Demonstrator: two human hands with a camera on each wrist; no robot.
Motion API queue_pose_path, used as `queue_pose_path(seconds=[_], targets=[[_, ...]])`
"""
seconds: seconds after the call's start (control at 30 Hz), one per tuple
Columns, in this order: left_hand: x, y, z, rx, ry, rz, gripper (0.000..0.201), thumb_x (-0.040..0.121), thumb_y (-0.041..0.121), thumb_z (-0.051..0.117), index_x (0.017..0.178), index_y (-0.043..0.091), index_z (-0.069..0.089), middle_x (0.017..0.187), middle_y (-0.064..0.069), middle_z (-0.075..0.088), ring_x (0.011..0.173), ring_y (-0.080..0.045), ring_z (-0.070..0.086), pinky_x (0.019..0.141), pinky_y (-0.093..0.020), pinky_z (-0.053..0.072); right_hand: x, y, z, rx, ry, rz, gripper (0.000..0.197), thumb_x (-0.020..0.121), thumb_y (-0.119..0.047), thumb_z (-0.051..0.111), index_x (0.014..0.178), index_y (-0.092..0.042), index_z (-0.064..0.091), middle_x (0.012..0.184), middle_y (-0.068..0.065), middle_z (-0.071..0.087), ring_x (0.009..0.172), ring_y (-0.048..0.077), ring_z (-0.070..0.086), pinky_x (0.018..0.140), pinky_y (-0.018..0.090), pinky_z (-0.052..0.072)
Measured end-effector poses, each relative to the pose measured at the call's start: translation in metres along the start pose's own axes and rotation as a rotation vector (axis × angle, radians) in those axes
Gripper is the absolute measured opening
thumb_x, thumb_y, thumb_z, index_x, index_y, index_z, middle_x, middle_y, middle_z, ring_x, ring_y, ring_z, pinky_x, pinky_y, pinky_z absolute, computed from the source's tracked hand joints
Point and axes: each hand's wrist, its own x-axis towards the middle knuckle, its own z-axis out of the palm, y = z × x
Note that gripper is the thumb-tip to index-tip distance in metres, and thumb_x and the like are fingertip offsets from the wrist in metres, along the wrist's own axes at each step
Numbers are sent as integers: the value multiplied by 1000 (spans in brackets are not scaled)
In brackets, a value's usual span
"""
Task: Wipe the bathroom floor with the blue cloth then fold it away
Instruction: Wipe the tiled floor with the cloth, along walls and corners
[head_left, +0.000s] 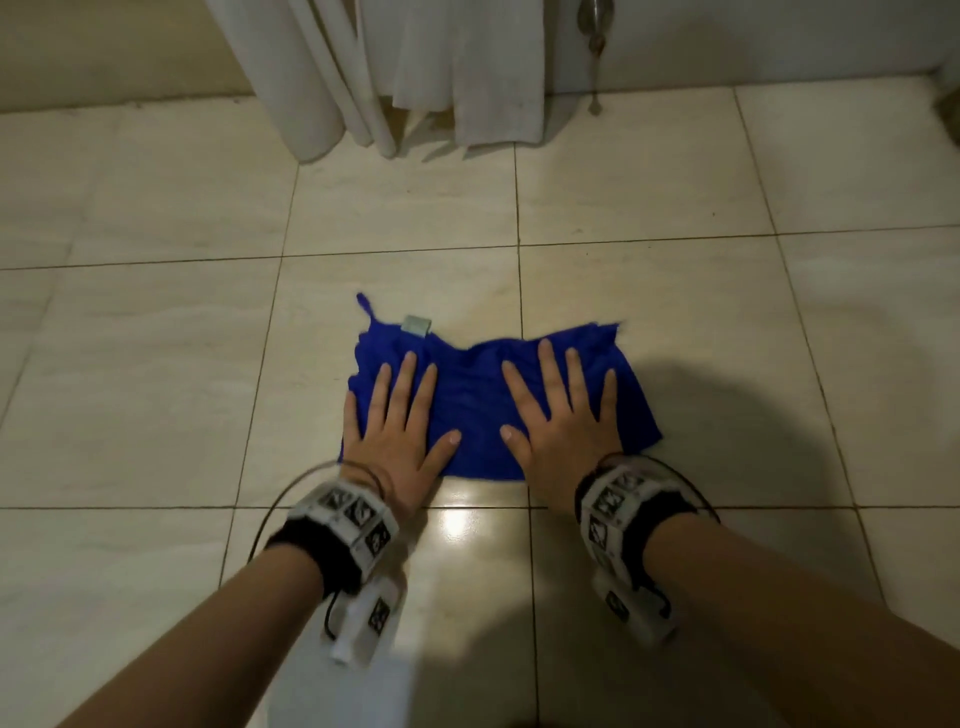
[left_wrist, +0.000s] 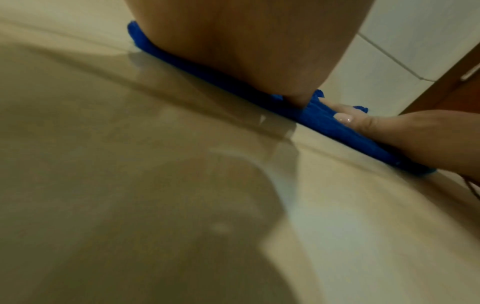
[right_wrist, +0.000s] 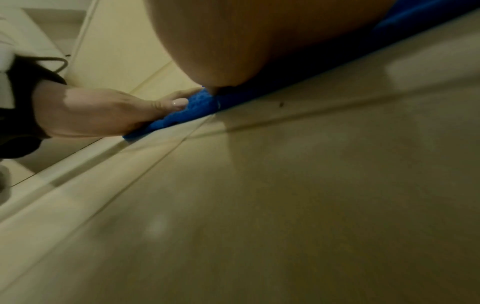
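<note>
Cream tiles make up the floor (head_left: 156, 338), with dark grout lines crossing it and a bright glare on the tile between the two wrists. White curtain (head_left: 363, 78) hangs at the far edge, its hems touching the tiles; only the head view shows it, along with a metal fitting (head_left: 595, 31) beside it on the wall. The left wrist view alone shows a brown wooden door edge (left_wrist: 451, 82) at its right side.

On the floor lies the cloth (head_left: 472, 400), blue, spread out and rumpled, straddling a grout line. From above, its far left corner shows a small grey tag (head_left: 417, 325) and a thin loop; the wrist views show none of that, only the cloth's thin near edge (left_wrist: 332, 127) pressed against the tile, seen edge-on (right_wrist: 189, 115).

Both hands lie flat on the cloth, palms down, fingers straight and spread, gripping nothing. The left hand (head_left: 400, 426) covers the cloth's left part, the right hand (head_left: 561, 415) its right part, thumbs pointing toward each other with blue showing between them. Each wrist view shows the other hand's thumbnail resting on the fabric. Strapped cameras sit on both wrists, seen only from the head.
</note>
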Motion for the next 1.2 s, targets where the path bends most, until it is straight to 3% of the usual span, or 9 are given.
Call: queue_pose_path(seconds=[0.2, 0.3, 0.4, 0.5, 0.57, 0.77, 0.97, 1.1, 1.2], targets=[[-128, -10, 38, -19, -69, -86, 73, 95, 65, 15, 156, 25, 12, 164, 4, 7, 149, -21, 8, 116, -48, 4, -84, -28, 20, 25, -76, -141, 75, 85, -62, 27, 154, -30, 26, 163, 12, 13, 148, 38, 17, 109, 69, 18], [-155, -10, 44, -54, -100, -129, 73, 94, 65, 14, 156, 25, 16, 163, 3, 13, 149, -20, 10, 117, -45, 0, -96, -40, 23, 7, -106, -147, 77, 83, -63, 27, 153, -30, 29, 162, 13, 15, 147, 39, 17, 109, 70, 18], [-150, -13, 40, -89, -133, -166, 73, 93, 68, 11, 156, 30, 5, 164, 8, 2, 149, -15, -1, 117, -39, -13, -94, -42, 21, -2, -130, -138, 78, 83, -63, 28, 152, -29, 30, 162, 14, 15, 147, 39, 16, 108, 70, 19], [-119, -21, 27, -120, -66, -171, 74, 85, 75, 0, 149, 42, -19, 157, 19, -25, 144, -6, -26, 113, -36, -24, -85, -44, 18, 33, -148, -118, 75, 83, -62, 31, 151, -31, 33, 161, 12, 20, 146, 38, 22, 106, 69, 20], [-89, -26, 18, -130, -39, -179, 75, 81, 75, -3, 145, 45, -27, 152, 22, -34, 140, -4, -33, 113, -40, -25, -70, -48, 15, 56, -133, -106, 71, 86, -60, 30, 152, -33, 31, 162, 9, 20, 147, 36, 22, 107, 68, 19], [17, -26, -10, -128, -30, -208, 78, 79, 72, -3, 147, 41, -25, 154, 16, -33, 143, -11, -29, 115, -47, -19, 22, -37, -3, 121, -58, -47, 66, 93, -59, 24, 154, -36, 22, 163, 6, 17, 148, 33, 18, 113, 67, 10], [129, 7, -37, -87, 20, -271, 71, 96, 61, 17, 152, 33, -17, 159, 6, -25, 147, -19, -21, 117, -51, -12, 122, 6, -32, 77, -43, -2, 62, 99, -59, 12, 150, -43, -19, 159, -3, -29, 147, 26, -24, 113, 61, -15], [187, 23, -53, -99, 32, -259, 70, 97, 59, 20, 153, 33, -13, 160, 5, -23, 147, -19, -19, 117, -52, -11, 161, 12, -46, 64, -100, 46, 61, 100, -56, 12, 148, -42, -22, 156, -3, -36, 144, 26, -31, 111, 62, -18], [197, 24, -61, -86, -10, -249, 69, 98, 58, 21, 152, 33, -14, 160, 6, -24, 147, -20, -19, 117, -52, -10, 164, 11, -53, 88, -102, 51, 61, 101, -53, 15, 149, -41, -21, 155, -3, -37, 143, 26, -32, 110, 60, -21]])
